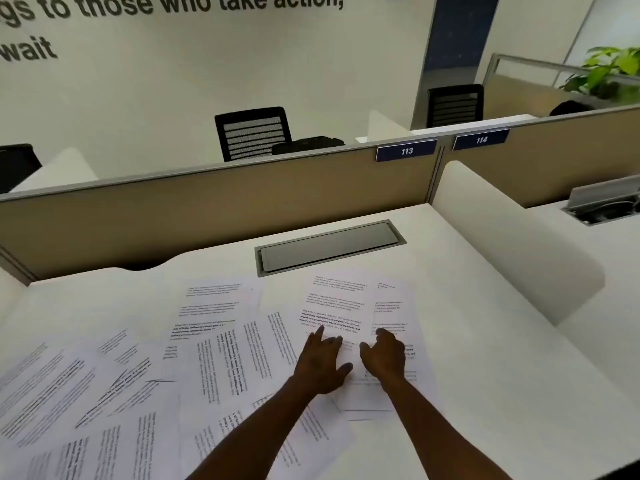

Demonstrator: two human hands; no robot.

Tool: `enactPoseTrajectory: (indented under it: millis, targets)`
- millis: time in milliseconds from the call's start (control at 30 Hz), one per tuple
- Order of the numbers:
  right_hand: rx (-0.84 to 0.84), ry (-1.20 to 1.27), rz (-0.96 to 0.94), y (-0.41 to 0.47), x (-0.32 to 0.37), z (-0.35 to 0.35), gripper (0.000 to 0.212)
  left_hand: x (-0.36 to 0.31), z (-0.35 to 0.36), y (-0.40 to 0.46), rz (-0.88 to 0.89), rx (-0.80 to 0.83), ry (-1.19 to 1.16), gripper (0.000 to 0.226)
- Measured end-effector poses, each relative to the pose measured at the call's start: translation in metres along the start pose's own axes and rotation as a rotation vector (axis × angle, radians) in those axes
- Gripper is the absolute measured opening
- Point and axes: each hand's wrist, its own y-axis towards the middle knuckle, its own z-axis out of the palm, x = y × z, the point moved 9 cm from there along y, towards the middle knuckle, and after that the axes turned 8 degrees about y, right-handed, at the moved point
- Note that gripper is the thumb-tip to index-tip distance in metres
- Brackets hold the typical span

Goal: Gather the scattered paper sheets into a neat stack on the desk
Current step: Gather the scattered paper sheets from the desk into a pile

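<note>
Several printed white paper sheets lie scattered over the white desk [502, 358], overlapping at odd angles from the far left [52, 386] to the middle [239, 362]. Two overlapping sheets [339, 306] lie right of centre, roughly squared to each other. My left hand [322, 362] rests flat on the upper one with fingers spread. Beside it, my right hand [384, 355] presses fingertips onto the sheet underneath [391, 306], fingers curled and apart. Neither hand grips a sheet.
A grey cable hatch [329, 245] is set into the desk behind the papers. A beige partition [207, 209] bounds the back, a white rounded divider [512, 237] the right side. Black chairs [252, 133] stand beyond.
</note>
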Motion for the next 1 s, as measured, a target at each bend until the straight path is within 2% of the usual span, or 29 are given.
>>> enactPoseTrajectory:
  millis: [100, 300, 467, 533, 600, 667, 767, 900, 1000]
  targets:
    - [-0.003, 0.046, -0.001, -0.005, -0.002, 0.0, 0.042, -0.012, 0.018, -0.008, 0.025, 0.027, 0.043, 0.082]
    - [-0.051, 0.068, 0.037, -0.007, -0.015, 0.007, 0.063, -0.029, 0.031, -0.022, 0.027, -0.009, -0.036, 0.086]
    - [-0.116, 0.312, 0.171, 0.002, -0.027, 0.0, 0.071, -0.04, 0.03, -0.027, 0.053, -0.007, -0.13, 0.086]
    - [-0.12, 0.348, 0.233, 0.006, -0.032, -0.006, 0.063, -0.042, 0.029, -0.029, 0.052, -0.014, -0.155, 0.091]
    - [-0.132, 0.354, 0.221, 0.01, -0.034, -0.015, 0.041, -0.044, 0.027, -0.031, 0.054, -0.009, -0.205, 0.101]
    - [-0.147, 0.347, 0.169, 0.012, -0.037, -0.029, 0.026, -0.044, 0.022, -0.033, 0.057, -0.053, -0.268, 0.1]
    - [-0.209, 0.264, 0.123, 0.014, -0.051, -0.063, 0.027, -0.029, 0.016, -0.034, -0.008, -0.187, -0.299, 0.095]
    - [-0.275, 0.063, 0.131, 0.017, -0.092, -0.107, 0.037, -0.02, 0.034, -0.03, -0.045, -0.108, -0.136, 0.084]
    - [-0.232, -0.03, 0.116, 0.018, -0.113, -0.112, 0.046, -0.031, 0.045, -0.033, -0.005, -0.067, -0.058, 0.09]
